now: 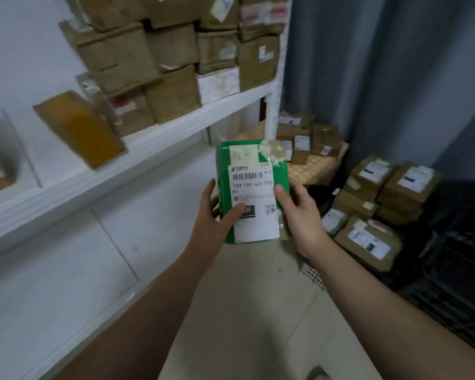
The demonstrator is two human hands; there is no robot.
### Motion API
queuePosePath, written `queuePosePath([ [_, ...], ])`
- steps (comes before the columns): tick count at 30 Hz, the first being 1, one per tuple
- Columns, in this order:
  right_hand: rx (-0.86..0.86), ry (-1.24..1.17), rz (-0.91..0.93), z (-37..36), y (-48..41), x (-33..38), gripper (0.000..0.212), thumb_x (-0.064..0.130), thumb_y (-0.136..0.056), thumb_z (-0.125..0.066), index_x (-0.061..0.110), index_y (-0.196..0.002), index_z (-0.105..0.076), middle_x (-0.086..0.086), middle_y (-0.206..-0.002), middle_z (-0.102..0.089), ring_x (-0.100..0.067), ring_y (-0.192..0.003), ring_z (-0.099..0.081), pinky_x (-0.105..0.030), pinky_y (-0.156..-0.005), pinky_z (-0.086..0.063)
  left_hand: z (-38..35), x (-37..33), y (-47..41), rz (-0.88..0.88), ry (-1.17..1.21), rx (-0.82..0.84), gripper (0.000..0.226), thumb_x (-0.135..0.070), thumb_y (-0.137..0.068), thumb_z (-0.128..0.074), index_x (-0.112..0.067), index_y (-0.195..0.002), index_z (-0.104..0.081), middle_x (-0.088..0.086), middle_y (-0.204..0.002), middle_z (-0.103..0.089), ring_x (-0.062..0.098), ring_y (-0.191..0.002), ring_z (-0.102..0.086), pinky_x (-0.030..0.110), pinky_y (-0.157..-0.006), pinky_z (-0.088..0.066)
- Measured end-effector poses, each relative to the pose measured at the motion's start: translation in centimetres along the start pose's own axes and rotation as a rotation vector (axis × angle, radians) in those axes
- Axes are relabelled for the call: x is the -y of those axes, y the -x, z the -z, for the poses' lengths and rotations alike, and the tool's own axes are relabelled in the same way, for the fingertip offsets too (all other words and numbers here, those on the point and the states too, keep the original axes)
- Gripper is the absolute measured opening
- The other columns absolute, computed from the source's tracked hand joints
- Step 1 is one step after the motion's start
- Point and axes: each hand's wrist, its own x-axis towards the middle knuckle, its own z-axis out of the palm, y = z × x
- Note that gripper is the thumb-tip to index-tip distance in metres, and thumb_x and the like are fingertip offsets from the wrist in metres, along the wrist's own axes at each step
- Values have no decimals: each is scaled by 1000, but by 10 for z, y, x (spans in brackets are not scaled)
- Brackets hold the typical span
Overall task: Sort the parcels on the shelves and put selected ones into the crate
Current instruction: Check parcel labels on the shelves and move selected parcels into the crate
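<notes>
Head view: a green parcel (251,192) is held up at frame centre by both bare hands, label side facing the camera.
Green parcel: upright, slightly tilted; a white shipping label (254,200) covers most of its front, with a barcode, the printed line "15H-159 A03-210" and a QR code; a taped handwritten slip is seen near its top edge.
Left hand (217,215): closed around the parcel's lower left edge, thumb pressed on the label's lower left, fingers hidden behind the parcel.
Right hand (299,212): closed around the parcel's right edge, thumb laid on the label's right margin, fingers wrapped behind.
Shelf (137,149): white, run from lower left up to centre right; the parcel is held in front of and below it, not touching it.
Shelf parcels (173,78): brown cardboard boxes stacked several high in the upper centre of the frame, blurred; labels not readable.
Tilted box (80,127): brown, at left centre, leaned over the shelf edge.
Floor parcels (368,204): brown labelled boxes piled at right centre, on the floor below a grey curtain (381,64).
Crate (455,270): dark, slatted, at lower right, just beside the floor parcels; contents cannot be told.
Floor (258,311): pale tiles, lower centre.
</notes>
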Motion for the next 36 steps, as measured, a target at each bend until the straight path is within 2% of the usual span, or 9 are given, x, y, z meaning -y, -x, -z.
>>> queuePosePath([
  [3,-47,3,-50,66,-13,-5,36,24,-94,-59,17,-129,-52,10,-111,-65,8,-85,-66,-10,-66,-50,-67,8,-20,48,74,46,68,-20,-88,-65,-31,-145,-30,-3,-128,-58,10,-107,-62,24,-71,-58],
  [6,-84,70,-109,132,-21,-17,40,30,-92,-62,19,-129,-51,7,-117,-64,1,-93,-66,-15,-73,-52,-135,23,-39,83,99,104,58,-20,-89,-63,-30,-140,-36,-1,-124,-60,9,-100,-66,21,-65,-56],
  [11,-220,155,-258,230,-31,-37,45,37,-89,-66,19,-127,-51,-4,-121,-62,-20,-101,-65,-42,-88,-55,-234,56,-56,149,53,214,50,-21,-90,-60,-30,-136,-40,-5,-121,-62,4,-93,-68,17,-65,-54],
  [15,-384,403,-250,284,-35,-48,56,26,-87,-71,16,-133,-41,-4,-115,-57,-18,-95,-62,-37,-80,-55,-298,86,-69,243,-71,238,65,-35,-84,-70,-29,-141,-38,0,-130,-59,13,-99,-67,33,-78,-57],
  [18,-245,508,-305,306,-37,-60,76,33,-82,-75,17,-143,-33,6,-122,-44,-14,-120,-48,-25,-92,-45,-334,103,-80,365,-147,256,93,-37,-73,-75,-31,-149,-22,-1,-137,-52,16,-107,-61,38,-87,-53],
  [23,-62,858,-580,336,-65,-84,123,76,-62,-67,36,-150,8,-6,-158,1,-35,-145,-5,-54,-113,-24,-375,123,-107,529,-221,406,98,-17,-82,-74,-31,-150,-5,-10,-128,-47,14,-109,-50,31,-85,-48],
  [27,-12,970,-635,366,-112,-100,121,64,-63,-73,43,-148,10,-10,-158,3,-38,-144,-1,-57,-111,-23,-394,142,-139,648,-327,532,102,-36,-81,-73,-32,-149,3,-11,-123,-49,17,-113,-53,23,-70,-46],
  [32,102,1126,-582,412,-174,-128,116,47,-68,-79,43,-149,3,-7,-157,14,-35,-143,14,-58,-114,-16,-413,167,-219,569,-485,595,73,-42,-92,-56,-21,-150,-16,-6,-134,-42,19,-123,-46,30,-96,-40],
  [36,189,1175,-545,443,-211,-166,118,41,-67,-82,40,-151,1,-6,-157,17,-32,-142,24,-60,-114,-11,-441,203,-277,544,-587,736,26,-19,-97,-54,-34,-116,-46,-1,-119,-57,20,-113,-57,42,-97,-48],
])
